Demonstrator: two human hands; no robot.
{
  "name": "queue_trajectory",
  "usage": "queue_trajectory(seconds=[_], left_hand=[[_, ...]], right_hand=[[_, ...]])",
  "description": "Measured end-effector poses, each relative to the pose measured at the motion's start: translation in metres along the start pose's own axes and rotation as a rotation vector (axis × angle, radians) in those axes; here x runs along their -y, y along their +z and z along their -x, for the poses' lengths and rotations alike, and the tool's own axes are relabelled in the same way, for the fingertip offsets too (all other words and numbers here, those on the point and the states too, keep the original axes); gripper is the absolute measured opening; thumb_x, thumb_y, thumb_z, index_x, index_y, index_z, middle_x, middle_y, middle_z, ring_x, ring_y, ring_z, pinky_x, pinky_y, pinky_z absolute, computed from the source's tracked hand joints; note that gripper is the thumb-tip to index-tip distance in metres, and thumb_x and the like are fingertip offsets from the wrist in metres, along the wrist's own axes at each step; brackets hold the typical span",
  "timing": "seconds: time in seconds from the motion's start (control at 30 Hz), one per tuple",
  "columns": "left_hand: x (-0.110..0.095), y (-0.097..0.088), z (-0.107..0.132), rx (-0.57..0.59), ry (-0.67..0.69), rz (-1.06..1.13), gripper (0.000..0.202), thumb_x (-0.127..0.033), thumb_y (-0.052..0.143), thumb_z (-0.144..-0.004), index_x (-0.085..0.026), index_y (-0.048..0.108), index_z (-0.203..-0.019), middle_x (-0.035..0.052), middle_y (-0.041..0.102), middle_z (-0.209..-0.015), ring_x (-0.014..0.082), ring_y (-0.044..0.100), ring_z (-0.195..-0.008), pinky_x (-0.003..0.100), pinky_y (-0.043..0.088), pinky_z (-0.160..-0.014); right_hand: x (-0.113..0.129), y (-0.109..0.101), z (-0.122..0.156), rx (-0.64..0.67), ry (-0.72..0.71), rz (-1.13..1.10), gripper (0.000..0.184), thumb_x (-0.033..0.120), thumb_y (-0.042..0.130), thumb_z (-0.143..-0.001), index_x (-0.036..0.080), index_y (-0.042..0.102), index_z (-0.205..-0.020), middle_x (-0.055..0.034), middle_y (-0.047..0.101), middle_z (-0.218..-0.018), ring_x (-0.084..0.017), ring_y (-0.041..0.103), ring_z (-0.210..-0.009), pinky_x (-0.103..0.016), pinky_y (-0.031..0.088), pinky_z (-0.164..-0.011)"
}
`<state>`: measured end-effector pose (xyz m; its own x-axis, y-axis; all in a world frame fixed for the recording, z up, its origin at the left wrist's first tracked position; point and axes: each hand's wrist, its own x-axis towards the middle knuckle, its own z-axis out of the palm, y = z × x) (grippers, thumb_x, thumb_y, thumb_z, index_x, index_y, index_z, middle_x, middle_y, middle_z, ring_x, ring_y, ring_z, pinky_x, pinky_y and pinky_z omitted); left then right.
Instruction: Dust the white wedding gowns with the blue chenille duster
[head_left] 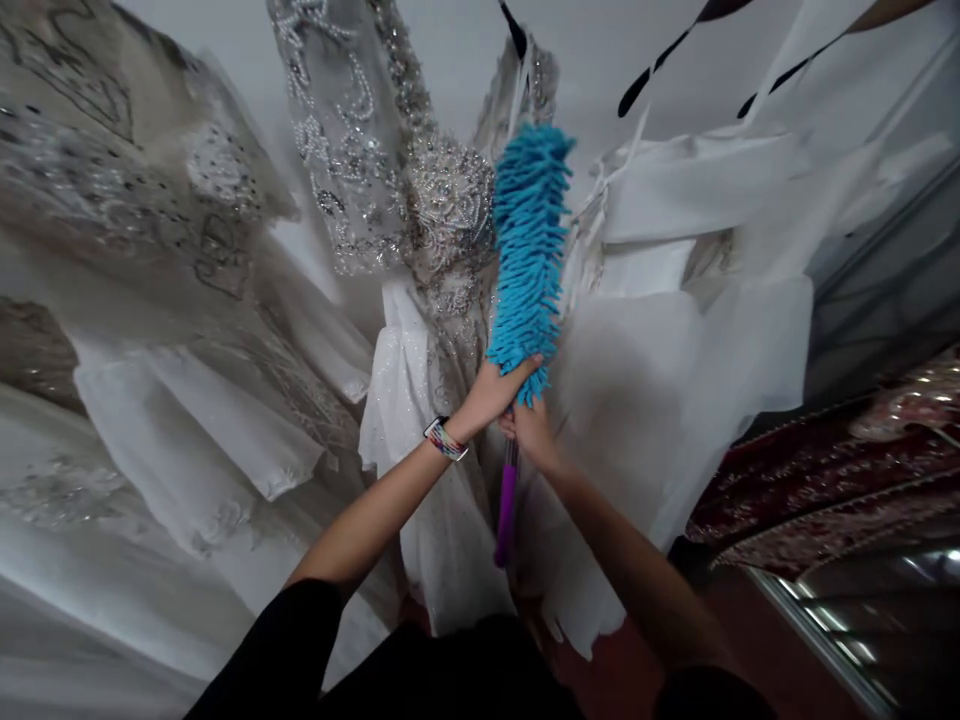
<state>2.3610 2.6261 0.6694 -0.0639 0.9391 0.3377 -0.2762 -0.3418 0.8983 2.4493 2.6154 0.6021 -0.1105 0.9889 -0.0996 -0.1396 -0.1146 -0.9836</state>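
A duster with a fluffy blue microfibre head (529,250) and a purple handle (507,505) stands upright in front of hanging white gowns. My left hand (491,392) is wrapped around the base of the blue head. Just below and right of it, my right hand (531,428) grips the top of the purple handle. The blue head rests against a beaded, sequinned gown (420,200) and a plain white gown (690,300). A multicoloured band (445,439) sits on my left wrist.
More white embroidered gowns (135,300) hang at the left. Dark red embroidered fabric (840,470) lies at the right, above a shiny metal rail (825,640). Black hanger parts (660,60) show at the top against the white wall.
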Motion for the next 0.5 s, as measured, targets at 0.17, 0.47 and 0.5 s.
queue_trajectory(seconds=[0.17, 0.47, 0.5], left_hand=[[0.013, 0.0, -0.008, 0.019, 0.047, -0.112, 0.071, -0.053, 0.102, -0.082, -0.027, 0.081, -0.145, 0.0091, 0.086, -0.137, 0.035, 0.076, -0.14, 0.052, 0.044, -0.139], [0.052, 0.025, -0.043, 0.104, 0.05, -0.526, 0.07, -0.068, 0.069, -0.108, -0.019, 0.071, -0.157, 0.0122, 0.075, -0.159, 0.0296, 0.067, -0.152, 0.048, 0.041, -0.141], [0.052, 0.028, -0.052, 0.101, 0.063, -0.555, 0.068, -0.067, 0.068, -0.108, -0.019, 0.072, -0.156, 0.012, 0.077, -0.156, 0.0296, 0.067, -0.152, 0.047, 0.041, -0.141]], right_hand=[[-0.01, -0.009, -0.023, 0.007, -0.085, 0.0, 0.026, 0.049, 0.072, -0.094, 0.03, 0.057, -0.104, 0.0089, 0.049, -0.062, -0.014, 0.05, -0.049, -0.025, 0.039, -0.045], [-0.023, -0.051, -0.066, 0.127, -0.057, -0.238, 0.03, 0.035, 0.074, -0.081, 0.032, 0.046, -0.092, 0.0158, 0.036, -0.049, -0.011, 0.036, -0.037, -0.023, 0.025, -0.039], [-0.018, -0.053, -0.075, 0.14, -0.083, -0.246, 0.03, 0.034, 0.074, -0.082, 0.032, 0.046, -0.092, 0.0159, 0.036, -0.05, -0.011, 0.037, -0.038, -0.023, 0.026, -0.039]])
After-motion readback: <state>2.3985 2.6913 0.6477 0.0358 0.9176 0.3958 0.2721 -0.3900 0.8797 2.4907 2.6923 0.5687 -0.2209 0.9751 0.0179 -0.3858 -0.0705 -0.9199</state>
